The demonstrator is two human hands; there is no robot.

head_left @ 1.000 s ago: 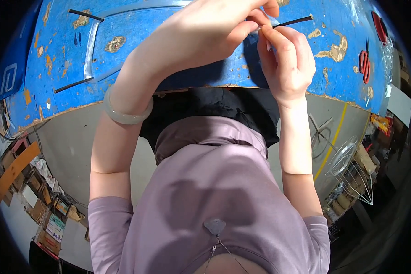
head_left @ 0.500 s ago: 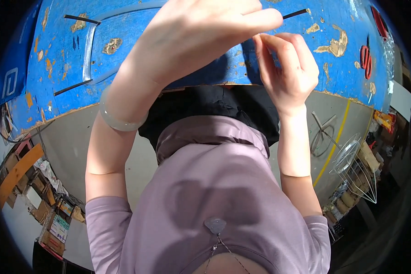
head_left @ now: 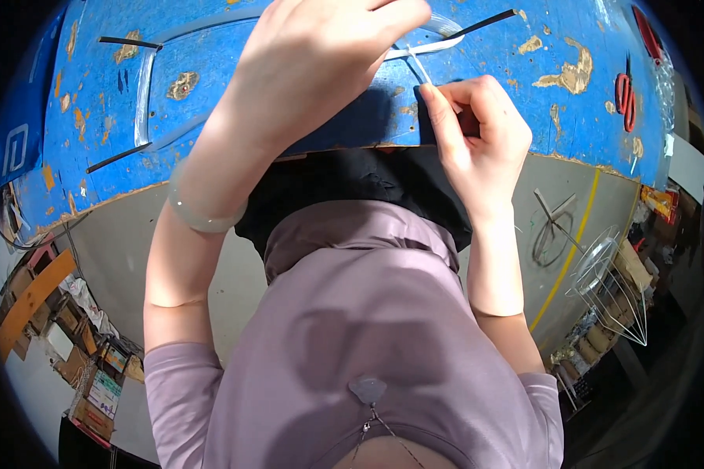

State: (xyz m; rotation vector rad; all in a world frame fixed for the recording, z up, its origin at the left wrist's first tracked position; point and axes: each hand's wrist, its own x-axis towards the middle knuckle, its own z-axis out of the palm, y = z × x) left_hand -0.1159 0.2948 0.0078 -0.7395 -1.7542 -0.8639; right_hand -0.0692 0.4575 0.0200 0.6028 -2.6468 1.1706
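A whitish, translucent bundle of thin strands (head_left: pixel 440 47) loops round a black peg (head_left: pixel 489 24) on the blue worktable (head_left: pixel 477 66). Pinched between thumb and forefinger, a narrow white strip (head_left: pixel 419 69) runs from the bundle down to my right hand (head_left: pixel 489 133); its other fingers are curled. My left hand (head_left: pixel 321 55) is bent over the bundle, left of where the strip meets it. Its fingers curl under and are partly hidden, so what they grip is unclear. Leftward, the bundle (head_left: pixel 142 98) passes round two more black pegs (head_left: pixel 129 41).
Red-handled scissors (head_left: pixel 625 102) lie at the table's right, with a red-handled tool (head_left: pixel 648 35) beyond them and crumpled clear plastic beside. A wire stand (head_left: pixel 602 273) is on the floor at right. Boxes and boards (head_left: pixel 94 367) are piled at lower left.
My right hand has moved slightly down and left, drawing the white strip out from the bundle. My left hand has shifted left, uncovering the looped end at the right peg.
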